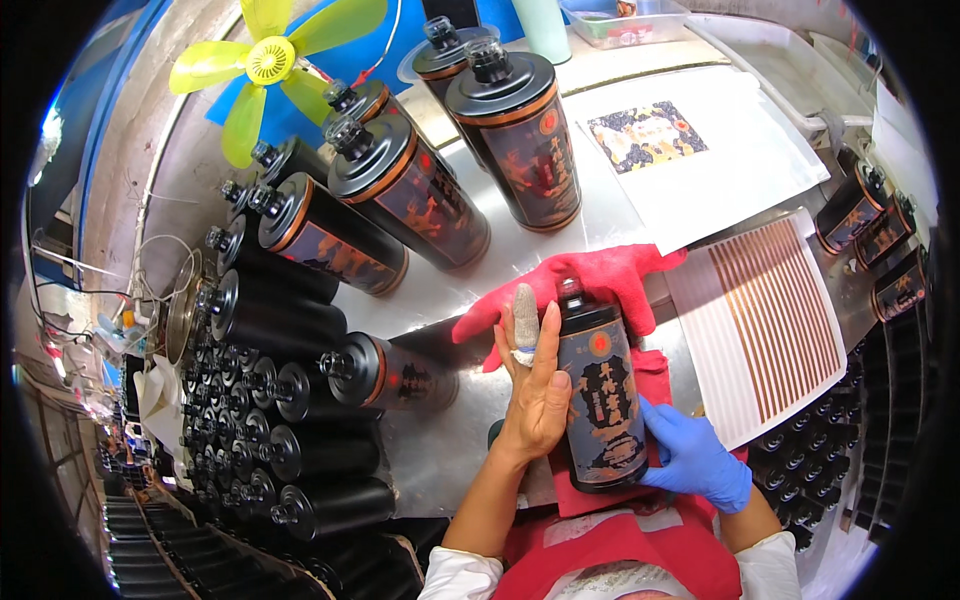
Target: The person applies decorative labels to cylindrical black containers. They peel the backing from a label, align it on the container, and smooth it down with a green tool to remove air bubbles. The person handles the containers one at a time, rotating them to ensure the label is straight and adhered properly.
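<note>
A black bottle (pixel 603 395) with a dark picture label and an orange band lies on a red cloth (pixel 610 275) in front of me. My left hand (pixel 533 385), bare with a taped middle finger, presses flat along the bottle's left side. My right hand (pixel 695 458), in a blue glove, grips the bottle's lower right side near its base. The bottle's capped neck points away from me.
Several labelled black bottles (pixel 525 130) stand on the metal table (pixel 440 450) beyond. Rows of plain black bottles (pixel 290 390) are stacked at left, and more at right (pixel 880 235). A sheet of striped gold strips (pixel 775 315) lies right; a yellow-green fan (pixel 270 60) sits far left.
</note>
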`<state>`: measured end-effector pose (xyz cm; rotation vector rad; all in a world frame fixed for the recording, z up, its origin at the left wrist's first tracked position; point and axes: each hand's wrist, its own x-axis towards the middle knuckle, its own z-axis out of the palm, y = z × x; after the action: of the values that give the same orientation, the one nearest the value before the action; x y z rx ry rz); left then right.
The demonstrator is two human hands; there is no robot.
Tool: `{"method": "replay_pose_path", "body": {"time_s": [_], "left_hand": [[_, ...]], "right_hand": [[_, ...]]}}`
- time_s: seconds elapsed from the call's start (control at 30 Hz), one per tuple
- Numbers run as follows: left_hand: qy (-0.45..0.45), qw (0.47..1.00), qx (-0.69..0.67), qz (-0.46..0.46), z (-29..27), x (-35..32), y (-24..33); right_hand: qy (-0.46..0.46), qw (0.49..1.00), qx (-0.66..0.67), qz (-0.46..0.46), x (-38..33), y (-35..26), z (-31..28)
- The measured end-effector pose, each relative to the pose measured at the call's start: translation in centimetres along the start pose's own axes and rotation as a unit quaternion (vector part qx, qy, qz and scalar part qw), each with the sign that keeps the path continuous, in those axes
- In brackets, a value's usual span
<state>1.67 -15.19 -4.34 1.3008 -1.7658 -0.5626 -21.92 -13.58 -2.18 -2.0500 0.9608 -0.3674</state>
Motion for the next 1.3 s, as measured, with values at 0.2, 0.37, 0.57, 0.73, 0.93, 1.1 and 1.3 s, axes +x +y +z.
{"method": "replay_pose_path", "body": {"time_s": [0.2,0.37,0.57,0.73,0.93,1.1,1.3], "left_hand": [[0.04,0.999,0.021,0.016,0.9,-0.7,-2.1],[0.1,0.988,-0.091,-0.068,1.0,-1.9,-0.3],[0.259,0.856,-0.446,0.044,-1.9,-2.9,8.0],[0.204,0.727,-0.627,0.192,-4.7,-6.8,15.9],[0.111,0.694,-0.691,0.169,-6.3,-8.5,16.4],[0.193,0.655,-0.688,0.247,-4.5,-8.2,16.5],[0.237,0.683,-0.661,0.201,-4.9,-8.2,17.3]], "right_hand": [[-0.007,0.999,-0.021,0.025,-0.5,-0.7,-0.9],[0.028,0.999,0.027,0.0,-0.1,-0.9,-1.0],[0.212,0.818,0.501,0.186,-1.8,6.8,-3.4],[0.144,0.613,0.728,0.271,-0.2,8.0,-3.0],[0.171,0.623,0.711,0.278,2.6,5.2,-5.7],[0.082,0.65,0.726,0.208,0.7,5.8,-3.3],[0.156,0.895,0.403,0.108,1.9,-1.4,-6.5]]}}
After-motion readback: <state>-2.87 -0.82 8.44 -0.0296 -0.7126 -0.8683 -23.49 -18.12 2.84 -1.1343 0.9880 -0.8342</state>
